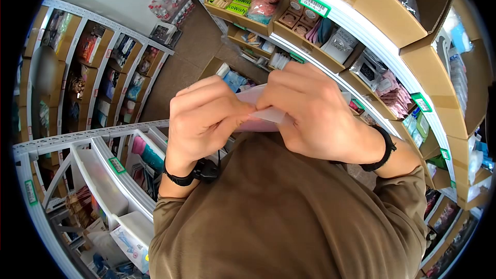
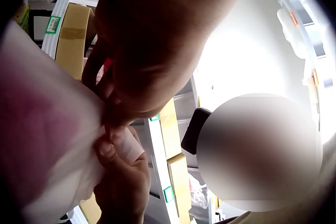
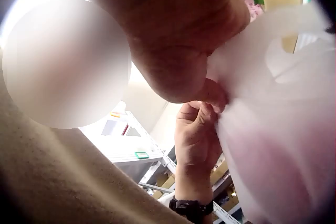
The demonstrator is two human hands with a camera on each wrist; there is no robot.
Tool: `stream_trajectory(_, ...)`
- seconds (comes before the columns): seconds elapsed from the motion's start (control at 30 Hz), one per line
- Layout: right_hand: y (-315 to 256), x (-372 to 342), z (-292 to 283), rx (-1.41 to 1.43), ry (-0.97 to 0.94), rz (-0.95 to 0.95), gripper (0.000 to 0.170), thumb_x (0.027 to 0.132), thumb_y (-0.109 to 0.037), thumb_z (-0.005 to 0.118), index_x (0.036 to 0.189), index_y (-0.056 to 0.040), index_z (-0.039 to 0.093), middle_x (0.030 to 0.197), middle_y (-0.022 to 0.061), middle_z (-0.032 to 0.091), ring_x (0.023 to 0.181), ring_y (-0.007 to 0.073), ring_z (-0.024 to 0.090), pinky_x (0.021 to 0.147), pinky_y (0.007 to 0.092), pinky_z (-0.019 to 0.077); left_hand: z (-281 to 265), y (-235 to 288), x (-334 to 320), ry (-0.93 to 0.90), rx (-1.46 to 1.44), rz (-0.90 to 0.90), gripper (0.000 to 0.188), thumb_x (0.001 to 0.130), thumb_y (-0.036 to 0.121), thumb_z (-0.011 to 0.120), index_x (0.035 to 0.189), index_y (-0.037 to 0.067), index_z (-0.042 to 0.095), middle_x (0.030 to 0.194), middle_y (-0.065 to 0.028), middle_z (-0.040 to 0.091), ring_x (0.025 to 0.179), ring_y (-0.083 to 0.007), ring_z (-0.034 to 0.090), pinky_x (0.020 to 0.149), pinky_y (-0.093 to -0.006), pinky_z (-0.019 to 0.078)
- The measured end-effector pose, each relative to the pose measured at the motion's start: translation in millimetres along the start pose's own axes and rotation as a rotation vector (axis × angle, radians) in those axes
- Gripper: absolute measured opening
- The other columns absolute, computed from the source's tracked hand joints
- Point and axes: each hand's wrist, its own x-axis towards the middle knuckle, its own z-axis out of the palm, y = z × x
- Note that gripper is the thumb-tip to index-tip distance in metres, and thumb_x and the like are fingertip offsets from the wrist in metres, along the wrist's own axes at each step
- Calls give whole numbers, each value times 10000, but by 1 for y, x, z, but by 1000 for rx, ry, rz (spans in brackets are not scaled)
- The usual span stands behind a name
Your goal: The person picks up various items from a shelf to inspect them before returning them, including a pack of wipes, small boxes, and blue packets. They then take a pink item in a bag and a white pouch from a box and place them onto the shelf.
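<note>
A frosted, translucent plastic bag [image 1: 253,125] with something pink inside is held up in front of the chest. My left hand [image 1: 204,119] pinches its upper edge between thumb and curled fingers. Close beside it, my right hand [image 1: 315,113] pinches the same edge, and a pale corner of the plastic [image 1: 269,114] sticks out between the two hands. In the left wrist view the bag [image 2: 37,134] hangs large at the left, its pink contents blurred through the film. A rounded opening shows in the bag [image 3: 278,145] near its top in the right wrist view.
White shelving with cardboard bins [image 1: 310,33] of packaged goods curves along the right. Another shelf unit [image 1: 93,67] stands at the far left, with a nearer rack of white bins [image 1: 98,181] below it. Bottled drinks [image 1: 170,5] are stacked on the floor by the wall.
</note>
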Motion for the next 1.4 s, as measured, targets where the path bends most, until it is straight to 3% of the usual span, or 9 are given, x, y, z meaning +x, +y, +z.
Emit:
stream_trajectory(0.1,5,-1,4,26,47,39,251,637,9,668,872,-74,644,820,35,569,797,259,560,667,379,434,-3,1,2,24,39,2,153,607,-52,751,734,12,694,654,-63,606,556,-215,534,504,-316,414)
stream_trajectory(0.17,8,-1,6,16,136,25,324,567,112,617,851,-41,640,767,82,551,727,295,539,636,395,445,-5,0,2,36,54,-11,153,608,-51,752,735,11,694,657,-65,611,554,-215,530,505,-315,412)
stream_trajectory(0.6,16,-4,8,12,133,-1,308,576,95,626,856,-35,623,805,95,551,756,305,536,646,398,453,-3,-2,2,72,53,-7,160,606,-51,760,741,1,691,675,-77,638,563,-214,537,521,-312,415)
stream_trajectory(0.77,19,-7,8,-76,126,-21,158,673,9,642,825,-29,622,784,88,549,755,297,532,665,406,447,-5,-3,1,114,0,-44,180,605,-53,761,761,-1,689,707,-79,644,594,-219,559,543,-305,423)
stream_trajectory(0.87,18,-7,11,-74,140,-22,152,681,3,643,828,-28,624,778,89,545,748,300,529,660,404,445,-2,-6,4,46,-118,-183,190,613,-61,743,785,0,691,742,-78,647,638,-233,585,572,-310,433)
stream_trajectory(0.93,15,-7,11,-76,122,-20,152,681,4,645,829,-27,622,781,91,548,751,302,534,665,404,449,2,-14,0,-98,-83,-114,177,651,-10,737,821,-30,691,753,-93,641,702,-227,598,649,-320,457)
stream_trajectory(1.17,20,-11,-1,-84,56,64,178,666,10,651,839,-22,621,814,104,568,780,314,562,696,409,473,14,-33,-6,-8,-37,41,160,660,-32,672,819,-34,690,800,-114,661,725,-235,624,664,-316,478)
stream_trajectory(1.27,19,-11,-2,-104,44,71,181,661,15,647,835,-17,611,809,110,560,778,316,560,690,413,469,17,-30,-3,95,-79,-16,209,622,-57,650,809,17,707,754,-78,653,688,-236,619,688,-322,454)
stream_trajectory(1.4,19,-9,1,-124,59,61,182,651,17,643,824,-13,597,803,117,550,779,321,559,685,423,466,16,-28,0,-25,-212,-154,177,665,-54,687,823,23,713,741,-76,653,673,-231,607,679,-311,452)
